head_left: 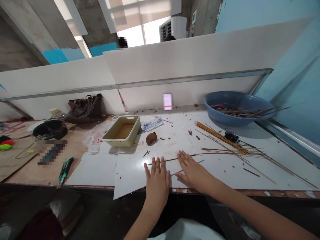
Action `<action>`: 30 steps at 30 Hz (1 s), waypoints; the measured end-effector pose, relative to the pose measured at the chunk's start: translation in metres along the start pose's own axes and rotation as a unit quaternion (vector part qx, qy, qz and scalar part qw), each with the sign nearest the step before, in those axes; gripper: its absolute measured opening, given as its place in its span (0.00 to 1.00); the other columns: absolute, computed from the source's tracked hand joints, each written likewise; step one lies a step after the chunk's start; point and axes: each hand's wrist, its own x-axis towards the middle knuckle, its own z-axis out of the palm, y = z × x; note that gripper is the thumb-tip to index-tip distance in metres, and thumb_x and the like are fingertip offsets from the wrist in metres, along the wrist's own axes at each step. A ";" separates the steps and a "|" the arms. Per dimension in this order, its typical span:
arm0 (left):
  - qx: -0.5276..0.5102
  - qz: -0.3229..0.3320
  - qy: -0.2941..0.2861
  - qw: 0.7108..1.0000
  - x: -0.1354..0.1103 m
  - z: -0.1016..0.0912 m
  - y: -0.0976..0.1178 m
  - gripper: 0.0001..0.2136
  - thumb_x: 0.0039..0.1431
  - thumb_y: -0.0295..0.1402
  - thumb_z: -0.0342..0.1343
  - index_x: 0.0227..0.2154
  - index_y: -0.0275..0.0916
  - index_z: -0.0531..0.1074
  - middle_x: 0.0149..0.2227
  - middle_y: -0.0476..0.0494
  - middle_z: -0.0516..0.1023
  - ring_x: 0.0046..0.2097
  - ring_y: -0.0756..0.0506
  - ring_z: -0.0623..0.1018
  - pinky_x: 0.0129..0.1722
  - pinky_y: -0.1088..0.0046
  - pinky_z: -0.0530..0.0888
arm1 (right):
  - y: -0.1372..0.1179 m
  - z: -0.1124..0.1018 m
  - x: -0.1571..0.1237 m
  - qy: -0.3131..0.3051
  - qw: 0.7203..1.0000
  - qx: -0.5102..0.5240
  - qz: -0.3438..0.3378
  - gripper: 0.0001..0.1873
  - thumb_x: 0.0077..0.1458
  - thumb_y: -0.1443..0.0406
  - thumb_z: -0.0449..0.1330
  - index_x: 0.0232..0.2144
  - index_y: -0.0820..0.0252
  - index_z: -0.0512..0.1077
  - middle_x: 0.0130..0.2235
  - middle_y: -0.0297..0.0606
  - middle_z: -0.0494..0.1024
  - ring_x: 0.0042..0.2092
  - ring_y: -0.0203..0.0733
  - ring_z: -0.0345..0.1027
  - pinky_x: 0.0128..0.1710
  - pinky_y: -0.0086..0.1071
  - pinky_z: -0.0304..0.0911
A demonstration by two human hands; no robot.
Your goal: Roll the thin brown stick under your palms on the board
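My left hand [157, 179] lies flat, palm down, fingers stretched out, on a white sheet [130, 173] at the table's front edge. My right hand [191, 169] lies flat beside it, fingers out and pointing left-forward. Both rest on a thin dark-coated stick [175, 159] that runs left to right under the fingertips. A second thin stick [198, 162] pokes out from beneath my right hand. A lump of brown paste [151, 137] sits on the sheet a short way beyond my hands.
A bundle of bare thin sticks [225, 141] fans out to the right. A blue basin [237, 108] holding sticks stands far right. A cream tray [123, 131], plastic bottle [152, 124], phone [167, 101], brown bag [85, 108], black bowl [50, 129] and green tool [65, 169] lie left.
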 end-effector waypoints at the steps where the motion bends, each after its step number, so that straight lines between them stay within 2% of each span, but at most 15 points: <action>1: 0.000 0.006 0.001 1.000 -0.008 0.002 -0.001 0.27 0.77 0.33 0.42 0.74 0.36 0.61 0.74 0.35 0.66 0.76 0.32 0.61 0.74 0.35 0.54 | -0.001 0.005 -0.008 0.014 1.000 -0.001 -0.007 0.47 0.75 0.43 0.44 0.76 0.78 0.50 0.77 0.65 0.49 0.78 0.61 0.43 0.75 0.53 0.51; 4: 0.002 0.016 -0.002 1.000 -0.017 0.007 -0.004 0.27 0.77 0.33 0.41 0.75 0.35 0.60 0.74 0.36 0.65 0.77 0.33 0.61 0.74 0.35 0.55 | 0.000 0.015 -0.016 0.026 0.999 -0.006 -0.019 0.47 0.75 0.43 0.44 0.78 0.74 0.47 0.77 0.63 0.50 0.78 0.59 0.44 0.75 0.52 0.53; 11: -0.001 -0.005 -0.009 1.000 0.019 0.004 -0.003 0.26 0.78 0.36 0.41 0.73 0.33 0.63 0.73 0.30 0.66 0.77 0.30 0.59 0.74 0.34 0.56 | 0.011 -0.001 0.024 -0.010 1.000 0.003 0.008 0.47 0.75 0.43 0.41 0.76 0.79 0.52 0.76 0.66 0.52 0.78 0.61 0.44 0.76 0.52 0.49; 13: -0.001 -0.001 0.002 1.000 0.012 0.006 -0.004 0.27 0.78 0.36 0.42 0.74 0.35 0.61 0.74 0.32 0.66 0.78 0.30 0.57 0.74 0.34 0.55 | 0.010 0.004 0.018 0.004 1.000 0.001 0.007 0.48 0.75 0.42 0.41 0.77 0.77 0.49 0.76 0.65 0.51 0.78 0.61 0.44 0.75 0.54 0.50; 17: 0.007 0.017 0.003 1.000 -0.016 0.009 -0.006 0.27 0.78 0.36 0.42 0.76 0.40 0.58 0.76 0.38 0.62 0.78 0.32 0.56 0.74 0.35 0.56 | 0.002 0.023 -0.011 0.042 0.999 -0.014 -0.006 0.48 0.74 0.42 0.43 0.78 0.76 0.45 0.77 0.65 0.49 0.78 0.63 0.44 0.74 0.57 0.54; 19: 0.010 0.018 0.000 1.000 -0.019 0.009 -0.006 0.27 0.78 0.37 0.42 0.75 0.41 0.59 0.76 0.39 0.62 0.78 0.32 0.56 0.74 0.36 0.56 | 0.001 0.025 -0.016 0.043 0.999 -0.015 -0.010 0.48 0.74 0.42 0.43 0.78 0.75 0.45 0.77 0.65 0.49 0.78 0.63 0.44 0.74 0.57 0.55; 26: -0.004 -0.003 -0.009 1.000 0.031 0.008 -0.003 0.28 0.78 0.40 0.43 0.74 0.33 0.62 0.73 0.28 0.66 0.77 0.29 0.59 0.74 0.34 0.53 | 0.013 -0.008 0.028 -0.018 1.000 0.011 0.008 0.49 0.75 0.41 0.40 0.75 0.80 0.52 0.76 0.67 0.51 0.78 0.62 0.43 0.75 0.53 0.50; 28: -0.003 -0.006 -0.007 1.000 0.031 0.010 -0.003 0.28 0.78 0.40 0.44 0.74 0.34 0.61 0.73 0.29 0.66 0.77 0.29 0.59 0.74 0.33 0.52 | 0.014 -0.009 0.028 -0.018 1.000 0.013 0.010 0.49 0.74 0.41 0.41 0.76 0.79 0.52 0.76 0.66 0.52 0.78 0.61 0.43 0.76 0.53 0.49; 30: 0.001 -0.001 -0.003 1.000 0.019 0.012 -0.003 0.28 0.78 0.40 0.44 0.76 0.37 0.58 0.74 0.30 0.66 0.77 0.29 0.58 0.74 0.33 0.52 | 0.011 -0.001 0.017 -0.002 1.000 0.008 0.006 0.49 0.74 0.41 0.43 0.76 0.78 0.50 0.76 0.65 0.51 0.78 0.61 0.43 0.76 0.53 0.50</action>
